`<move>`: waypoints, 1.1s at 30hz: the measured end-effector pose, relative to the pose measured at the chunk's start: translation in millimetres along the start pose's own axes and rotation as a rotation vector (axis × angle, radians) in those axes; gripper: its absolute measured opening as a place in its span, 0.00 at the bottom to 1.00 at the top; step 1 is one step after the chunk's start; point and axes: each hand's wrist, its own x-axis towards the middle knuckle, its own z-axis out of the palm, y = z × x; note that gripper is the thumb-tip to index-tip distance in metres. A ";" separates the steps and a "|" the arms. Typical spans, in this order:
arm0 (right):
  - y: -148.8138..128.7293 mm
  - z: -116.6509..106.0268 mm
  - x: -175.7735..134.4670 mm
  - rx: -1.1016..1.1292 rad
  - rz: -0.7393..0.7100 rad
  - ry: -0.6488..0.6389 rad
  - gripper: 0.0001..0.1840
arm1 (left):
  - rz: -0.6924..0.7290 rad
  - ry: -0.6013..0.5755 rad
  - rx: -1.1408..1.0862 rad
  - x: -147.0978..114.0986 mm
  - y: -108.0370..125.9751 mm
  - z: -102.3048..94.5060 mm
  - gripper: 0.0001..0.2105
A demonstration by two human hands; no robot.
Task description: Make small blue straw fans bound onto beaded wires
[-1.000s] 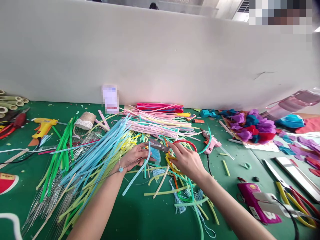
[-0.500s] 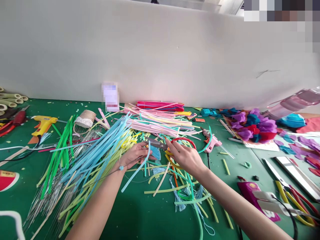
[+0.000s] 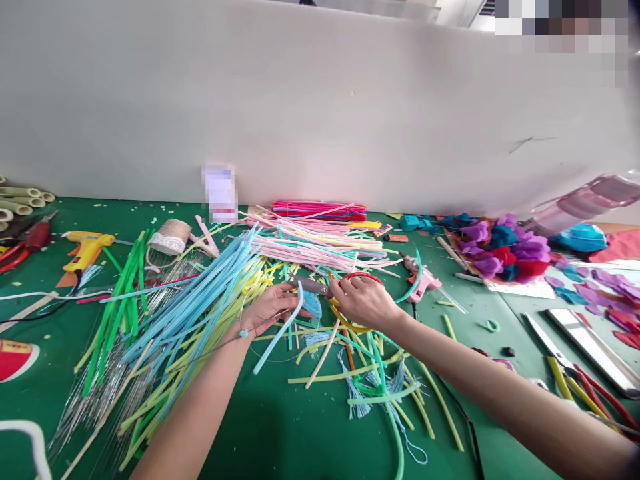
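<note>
Near the middle of the table, my left hand is closed on a light blue pipe cleaner, whose bent free end hangs down in front of the fingers. Just right of the fingertips is a blue fan-shaped piece; whether the hand also grips it is unclear. My right hand is wrapped around scissors with red and yellow handles. The dark scissor blades point left, passing behind the pipe cleaner's upper bend. Their tips are partly hidden by my left hand.
Bundled blue pipe cleaners and green ones lie left, pink ones behind. A yellow glue gun stands far left; a pink glue gun lies right of my hands. Other scissors and petal flowers are further right.
My right hand's fingers have closed tighter around the scissor handles, and its forearm has dropped lower at the right. The blue pipe cleaner's hanging end has swung slightly right and up.
</note>
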 end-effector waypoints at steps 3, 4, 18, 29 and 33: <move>4.6 3.1 4.5 0.017 -0.042 0.029 0.14 | 0.005 0.008 0.002 -0.5 0.5 0.1 0.25; 5.8 4.0 5.4 0.030 -0.047 0.032 0.14 | 0.009 0.000 0.003 -0.7 0.8 0.0 0.25; 1.4 -18.4 0.0 0.172 0.465 -0.208 0.16 | 0.004 -0.098 0.118 -9.2 11.9 5.3 0.19; 13.6 -64.1 -2.2 0.849 0.546 -0.238 0.12 | -0.104 -0.346 0.469 -38.6 66.0 29.9 0.13; 12.3 -71.1 18.5 1.662 0.387 -0.283 0.21 | -0.173 -0.426 0.534 -32.5 74.4 29.9 0.11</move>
